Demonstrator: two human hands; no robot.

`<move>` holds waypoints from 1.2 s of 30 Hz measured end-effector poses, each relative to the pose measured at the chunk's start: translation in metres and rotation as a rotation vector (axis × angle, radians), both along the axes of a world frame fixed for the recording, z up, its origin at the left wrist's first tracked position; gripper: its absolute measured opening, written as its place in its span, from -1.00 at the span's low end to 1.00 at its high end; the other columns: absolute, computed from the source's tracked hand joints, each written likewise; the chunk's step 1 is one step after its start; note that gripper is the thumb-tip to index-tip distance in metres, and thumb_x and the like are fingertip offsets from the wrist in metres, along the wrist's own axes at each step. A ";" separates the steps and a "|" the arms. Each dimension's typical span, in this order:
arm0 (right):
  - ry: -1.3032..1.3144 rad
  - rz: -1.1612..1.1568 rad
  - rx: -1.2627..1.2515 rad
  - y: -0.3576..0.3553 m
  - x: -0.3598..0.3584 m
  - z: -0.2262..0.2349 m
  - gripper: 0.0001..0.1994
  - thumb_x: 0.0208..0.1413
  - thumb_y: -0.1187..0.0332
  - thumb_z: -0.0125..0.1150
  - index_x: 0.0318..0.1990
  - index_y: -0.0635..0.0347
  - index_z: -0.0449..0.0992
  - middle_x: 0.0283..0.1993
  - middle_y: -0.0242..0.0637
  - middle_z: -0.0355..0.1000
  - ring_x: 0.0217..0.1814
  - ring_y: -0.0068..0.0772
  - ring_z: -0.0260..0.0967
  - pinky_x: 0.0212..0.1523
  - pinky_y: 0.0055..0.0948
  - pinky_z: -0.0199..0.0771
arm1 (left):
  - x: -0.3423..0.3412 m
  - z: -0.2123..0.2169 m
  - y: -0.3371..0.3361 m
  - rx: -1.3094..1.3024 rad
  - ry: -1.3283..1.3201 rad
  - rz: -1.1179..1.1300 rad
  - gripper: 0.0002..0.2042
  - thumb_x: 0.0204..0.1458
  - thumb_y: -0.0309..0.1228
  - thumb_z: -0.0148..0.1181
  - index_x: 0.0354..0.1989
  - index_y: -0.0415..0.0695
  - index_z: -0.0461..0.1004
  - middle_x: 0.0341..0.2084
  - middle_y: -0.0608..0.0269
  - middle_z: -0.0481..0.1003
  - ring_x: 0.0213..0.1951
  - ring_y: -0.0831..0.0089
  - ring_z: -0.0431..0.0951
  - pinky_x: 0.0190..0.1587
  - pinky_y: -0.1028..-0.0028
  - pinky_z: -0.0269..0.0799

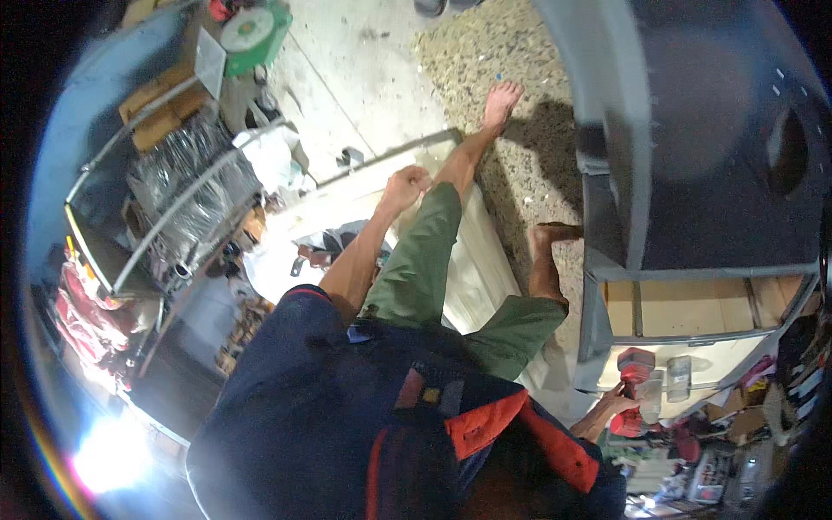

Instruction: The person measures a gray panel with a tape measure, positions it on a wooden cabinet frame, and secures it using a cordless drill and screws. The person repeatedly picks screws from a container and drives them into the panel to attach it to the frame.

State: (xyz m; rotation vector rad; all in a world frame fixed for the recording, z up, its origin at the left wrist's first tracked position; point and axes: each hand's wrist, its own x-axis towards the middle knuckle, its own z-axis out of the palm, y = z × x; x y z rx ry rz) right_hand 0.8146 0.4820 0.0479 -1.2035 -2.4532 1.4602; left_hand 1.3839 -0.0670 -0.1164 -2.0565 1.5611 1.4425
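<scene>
My right hand (614, 405) is at the right, wrapped round a red and black power tool (637, 366); its exact kind does not show clearly. The tool is beside the pale wooden frame of a dark grey upholstered piece of furniture (728, 191). My left hand (405, 189) hangs over my left shin, its fingers curled together. Whether anything small is inside those fingers is hidden. A clear plastic container (679, 379) is close to the tool, by the wooden frame.
A pale, plastic-looking slab (477, 269) lies beneath my legs. On the left stand a metal-framed rack with clear plastic wrapping (186, 173) and a green dial scale (253, 36). Cluttered tools and boxes (745, 425) fill the lower right. A bright lamp (113, 455) glares at lower left.
</scene>
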 end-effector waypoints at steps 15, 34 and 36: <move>-0.376 0.258 0.158 -0.083 -0.001 -0.032 -0.33 0.18 -0.10 0.15 0.15 0.41 0.31 0.12 -0.02 0.37 0.09 -0.05 0.39 -0.02 -0.17 0.65 | 0.106 -0.296 -0.015 0.129 -0.325 0.282 -0.77 -0.14 -0.24 0.42 -0.31 -0.05 0.68 -0.36 0.13 0.65 -0.23 0.25 0.65 -0.06 0.33 0.55; -0.552 0.439 0.218 -0.120 0.023 -0.162 -0.38 0.23 -0.08 0.07 0.18 0.32 0.32 0.17 -0.10 0.36 0.12 -0.10 0.39 -0.04 -0.23 0.65 | 0.109 -0.489 -0.180 -0.712 -0.335 0.215 -0.75 -0.20 -0.37 0.17 -0.34 -0.11 0.68 -0.44 -0.03 0.62 -0.30 -0.02 0.63 -0.15 0.18 0.55; -0.552 0.440 0.209 -0.119 0.026 -0.172 -0.39 0.24 -0.08 0.06 0.18 0.31 0.32 0.17 -0.11 0.36 0.13 -0.11 0.39 -0.04 -0.23 0.65 | 0.109 -0.490 -0.181 -0.693 -0.334 0.197 -0.77 -0.17 -0.39 0.16 -0.34 -0.12 0.67 -0.45 -0.07 0.61 -0.32 -0.06 0.62 -0.17 0.13 0.54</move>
